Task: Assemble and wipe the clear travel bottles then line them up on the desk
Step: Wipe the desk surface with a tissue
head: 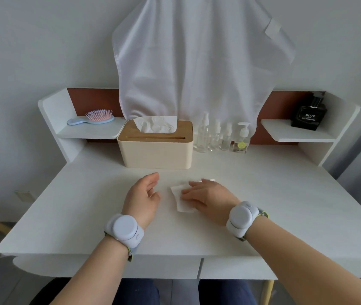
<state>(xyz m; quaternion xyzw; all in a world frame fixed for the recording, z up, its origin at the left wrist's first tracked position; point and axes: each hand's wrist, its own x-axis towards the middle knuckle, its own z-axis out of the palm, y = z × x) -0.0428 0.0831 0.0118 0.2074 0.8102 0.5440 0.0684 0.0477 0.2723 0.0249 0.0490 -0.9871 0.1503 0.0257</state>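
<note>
Reading "BLUE DE" on black perfume bottle (309,116), left hand (142,195) relaxed, right hand (206,194) flat on tissue (180,198)

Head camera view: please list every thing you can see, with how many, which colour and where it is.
travel bottles: four, clear with white tops, lined up at the desk's back, right of the tissue box
tissue box: one, cream with wooden lid, desk's back centre
tissue: one, white, flat on the desk under the right hand
hairbrush: one, light blue and pink, left shelf
perfume bottle: one, black, right shelf
cloth: one, white, hanging on the wall
desk: one, white
left hand: relaxed, holds nothing
right hand: flat, presses the tissue
</note>
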